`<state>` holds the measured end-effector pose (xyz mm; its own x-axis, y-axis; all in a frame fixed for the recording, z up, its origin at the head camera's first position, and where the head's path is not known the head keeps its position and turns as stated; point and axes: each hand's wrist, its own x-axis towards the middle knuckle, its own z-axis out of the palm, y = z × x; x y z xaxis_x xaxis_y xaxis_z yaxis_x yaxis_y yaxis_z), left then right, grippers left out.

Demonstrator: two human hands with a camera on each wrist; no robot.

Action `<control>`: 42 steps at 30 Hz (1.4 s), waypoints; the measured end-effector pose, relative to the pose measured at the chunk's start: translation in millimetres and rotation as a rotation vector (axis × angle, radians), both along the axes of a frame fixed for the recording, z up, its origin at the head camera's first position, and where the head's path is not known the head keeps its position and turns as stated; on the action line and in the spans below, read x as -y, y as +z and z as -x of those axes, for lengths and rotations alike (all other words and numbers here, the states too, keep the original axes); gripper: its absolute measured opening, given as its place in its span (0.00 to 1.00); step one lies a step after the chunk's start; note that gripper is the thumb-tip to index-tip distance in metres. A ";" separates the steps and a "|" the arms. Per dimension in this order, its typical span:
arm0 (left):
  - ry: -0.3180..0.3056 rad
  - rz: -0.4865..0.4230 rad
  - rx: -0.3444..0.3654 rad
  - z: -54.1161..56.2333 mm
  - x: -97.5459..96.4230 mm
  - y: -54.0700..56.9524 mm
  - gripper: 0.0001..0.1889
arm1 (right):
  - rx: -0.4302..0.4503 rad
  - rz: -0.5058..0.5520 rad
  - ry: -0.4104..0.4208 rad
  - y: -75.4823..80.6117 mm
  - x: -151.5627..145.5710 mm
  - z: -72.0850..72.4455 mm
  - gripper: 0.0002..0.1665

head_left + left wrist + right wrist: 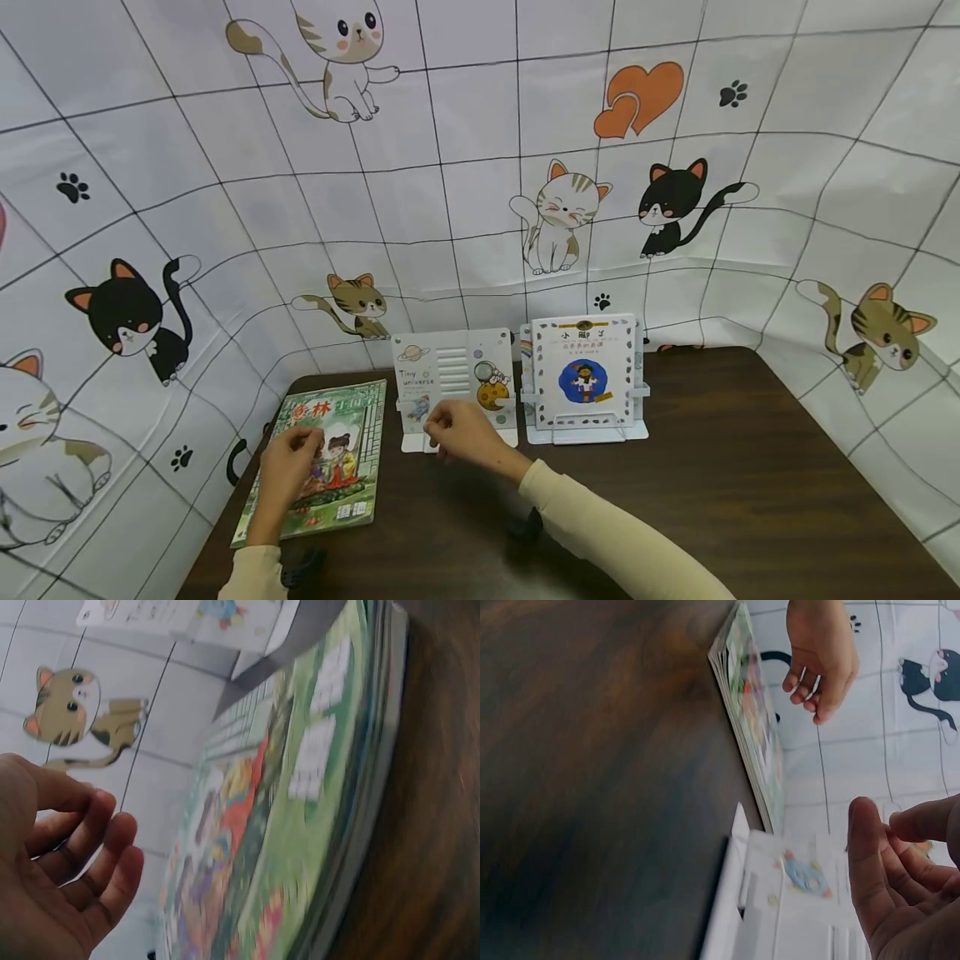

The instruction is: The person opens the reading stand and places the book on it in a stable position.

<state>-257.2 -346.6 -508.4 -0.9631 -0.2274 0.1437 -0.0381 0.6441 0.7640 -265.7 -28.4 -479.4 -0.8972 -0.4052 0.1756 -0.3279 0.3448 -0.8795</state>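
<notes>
My left hand [285, 467] hovers over a stack of magazines [352, 487] with a green illustrated cover. Its fingers curl loosely with nothing between them, as the left wrist view confirms, where the hand [67, 862] is apart from the cover. In front of a white "Tiny universe" book stand [491, 354] hangs my right hand [468, 435], thumb and fingers bent near each other. Nothing shows in that hand [907, 900] in the right wrist view. The stand bears no book; the right hand covers part of its lower edge.
Right of that stand, a second white stand [637, 429] holds an upright white picture book [551, 358] with a blue round picture. All stand on a dark wooden table [712, 483]. A white cat-print curtain [472, 200] surrounds the back and sides.
</notes>
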 end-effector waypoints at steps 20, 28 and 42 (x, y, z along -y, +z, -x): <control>0.124 0.273 0.030 -14.2 45.3 -12.2 0.20 | 0.133 -0.056 0.063 -34.6 58.5 7.1 0.08; 0.152 0.296 0.090 -13.6 52.3 -17.5 0.32 | 0.131 -0.166 0.072 -39.5 75.4 0.2 0.17; 0.229 -0.001 0.204 -10.2 49.8 -25.4 0.36 | 0.145 -0.194 0.053 -37.3 69.7 -5.7 0.22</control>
<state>-247.0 -396.4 -533.8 -0.8958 -0.4420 -0.0471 -0.3346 0.6007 0.7261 -260.0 -98.1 -516.7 -0.8842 -0.4656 -0.0392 -0.2248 0.4974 -0.8379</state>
